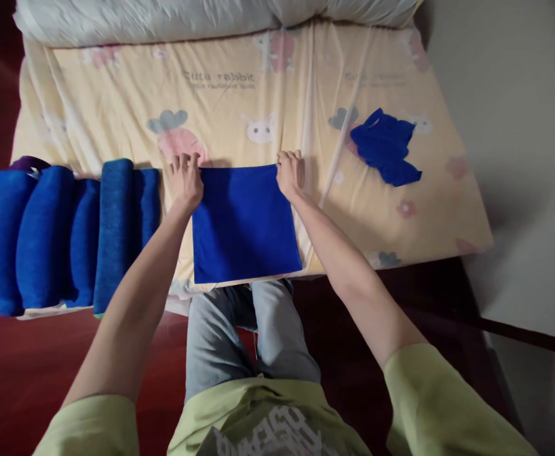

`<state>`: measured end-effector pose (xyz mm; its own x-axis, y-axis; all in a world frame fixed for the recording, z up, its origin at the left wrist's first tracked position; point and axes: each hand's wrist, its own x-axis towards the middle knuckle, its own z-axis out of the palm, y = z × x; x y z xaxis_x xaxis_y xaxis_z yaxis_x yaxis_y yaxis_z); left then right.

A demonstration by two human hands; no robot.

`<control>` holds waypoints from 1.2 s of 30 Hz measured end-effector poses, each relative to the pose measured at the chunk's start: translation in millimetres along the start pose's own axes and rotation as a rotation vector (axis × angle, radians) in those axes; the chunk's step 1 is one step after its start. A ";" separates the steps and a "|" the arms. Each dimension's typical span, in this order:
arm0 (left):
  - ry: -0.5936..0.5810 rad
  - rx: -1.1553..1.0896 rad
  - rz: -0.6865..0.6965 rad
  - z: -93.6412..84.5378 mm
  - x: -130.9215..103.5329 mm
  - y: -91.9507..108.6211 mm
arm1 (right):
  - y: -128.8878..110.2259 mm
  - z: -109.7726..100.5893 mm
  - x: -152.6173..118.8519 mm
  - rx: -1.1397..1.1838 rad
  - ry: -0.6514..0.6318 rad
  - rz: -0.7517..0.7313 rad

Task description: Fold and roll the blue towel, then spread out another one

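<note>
A square blue cloth (246,221) lies flat on the bed, its near edge close to the mattress edge in front of my legs. At its far left corner, my left hand (185,180) has its fingers curled down onto the fabric. The far right corner is pinched by my right hand (290,172). Both hands rest on the sheet, and the cloth is stretched smooth between them. Fingertips are partly hidden against the fabric.
Several folded or rolled blue towels (44,234) stand in a row on the left. A crumpled blue cloth (386,147) lies to the right. Behind runs a rolled grey quilt (163,22) across the patterned bed sheet (220,120). A pale wall (514,126) borders the right side.
</note>
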<state>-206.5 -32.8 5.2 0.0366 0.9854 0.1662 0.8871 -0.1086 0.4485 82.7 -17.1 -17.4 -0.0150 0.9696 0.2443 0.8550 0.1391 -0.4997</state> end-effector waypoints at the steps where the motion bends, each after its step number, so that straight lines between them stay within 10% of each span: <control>1: -0.009 0.000 0.062 4.2 -7.0 7.9 | -12.5 2.5 -9.1 -0.036 -0.014 -0.059; 5: -0.150 -0.003 0.267 27.4 -30.6 24.3 | -44.0 22.1 -46.7 -0.087 -0.192 -0.233; 13: -0.184 -0.013 0.191 45.0 -32.0 9.3 | -2.3 30.4 -36.4 -0.026 -0.252 -0.101; 19: -0.225 -0.025 0.298 46.8 -96.0 51.5 | -56.1 21.8 -103.6 -0.054 -0.306 -0.248; 36: -0.253 0.016 0.180 -1.6 -206.6 15.7 | -36.3 -40.4 -201.1 -0.019 -0.450 -0.183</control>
<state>-200.9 -238.3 -20.8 0.3054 0.9521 0.0168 0.8630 -0.2842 0.4177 75.6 -225.3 -14.8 -0.3848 0.9211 -0.0590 0.8266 0.3155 -0.4661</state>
